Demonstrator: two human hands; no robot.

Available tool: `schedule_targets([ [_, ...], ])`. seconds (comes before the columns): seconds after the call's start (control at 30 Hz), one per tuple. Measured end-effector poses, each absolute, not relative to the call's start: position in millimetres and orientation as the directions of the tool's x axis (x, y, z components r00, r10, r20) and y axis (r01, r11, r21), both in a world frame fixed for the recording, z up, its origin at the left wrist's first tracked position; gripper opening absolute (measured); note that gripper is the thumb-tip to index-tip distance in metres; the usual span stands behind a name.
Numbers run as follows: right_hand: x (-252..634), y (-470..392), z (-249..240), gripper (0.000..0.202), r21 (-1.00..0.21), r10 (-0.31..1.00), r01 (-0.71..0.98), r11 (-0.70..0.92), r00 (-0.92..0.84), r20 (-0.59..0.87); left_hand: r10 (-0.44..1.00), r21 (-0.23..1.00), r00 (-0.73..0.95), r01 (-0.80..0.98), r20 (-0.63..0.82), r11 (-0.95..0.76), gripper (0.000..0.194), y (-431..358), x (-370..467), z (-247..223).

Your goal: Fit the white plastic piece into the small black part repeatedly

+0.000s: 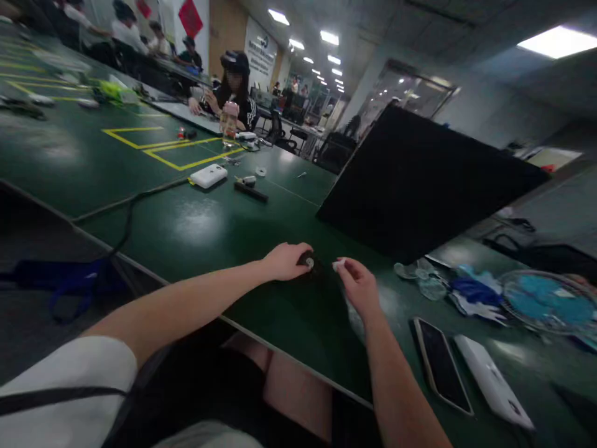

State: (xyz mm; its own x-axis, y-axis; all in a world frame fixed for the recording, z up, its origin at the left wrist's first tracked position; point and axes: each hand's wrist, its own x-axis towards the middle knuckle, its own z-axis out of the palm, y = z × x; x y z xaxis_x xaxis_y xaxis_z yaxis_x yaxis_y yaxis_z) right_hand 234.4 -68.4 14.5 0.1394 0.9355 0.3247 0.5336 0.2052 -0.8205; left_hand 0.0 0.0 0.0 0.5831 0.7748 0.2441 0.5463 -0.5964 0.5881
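Note:
Near the front edge of the green table (200, 230), my left hand (286, 261) is closed around a small dark round object (310, 262) with a light centre. To the right of it, my right hand (358, 283) pinches a small white piece (339, 264) between thumb and fingertips. A short gap separates the white piece from the dark object. The dark object's lower part blends into the table, so its full shape is unclear.
A large black panel (429, 180) stands tilted behind my right hand. On the right lie a phone (443, 364), a white device (494, 379) and a fan with blue blades (545, 298). Farther back are a white box (209, 176), a black bar (250, 191) and a seated person (233, 87).

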Motion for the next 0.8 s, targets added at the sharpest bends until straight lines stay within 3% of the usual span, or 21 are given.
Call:
schedule_targets([
  [0.17, 210, -71, 7, 0.035, -0.867, 0.898, 0.392, 0.309, 0.18, 0.401, 0.787, 0.711, 0.589, 0.471, 0.187, -0.522, 0.056, -4, -1, 2],
  [0.33, 211, -70, 2, 0.029, -0.705, 0.928, 0.634, 0.317, -0.053, 0.37, 0.779, 0.799, 0.611, 0.395, 0.141, -0.454, 0.057, -6, 0, 6],
  [0.43, 215, -71, 5, 0.028, -0.608, 0.9, 0.714, 0.349, -0.075, 0.429, 0.787, 0.822, 0.605, 0.385, 0.12, -0.421, 0.058, -7, 2, 7],
  [0.8, 218, -76, 9, 0.044, -0.676, 0.899, 0.675, 0.296, 0.043, 0.436, 0.787, 0.854, 0.6, 0.327, 0.142, -0.403, 0.056, -5, 4, 2],
])
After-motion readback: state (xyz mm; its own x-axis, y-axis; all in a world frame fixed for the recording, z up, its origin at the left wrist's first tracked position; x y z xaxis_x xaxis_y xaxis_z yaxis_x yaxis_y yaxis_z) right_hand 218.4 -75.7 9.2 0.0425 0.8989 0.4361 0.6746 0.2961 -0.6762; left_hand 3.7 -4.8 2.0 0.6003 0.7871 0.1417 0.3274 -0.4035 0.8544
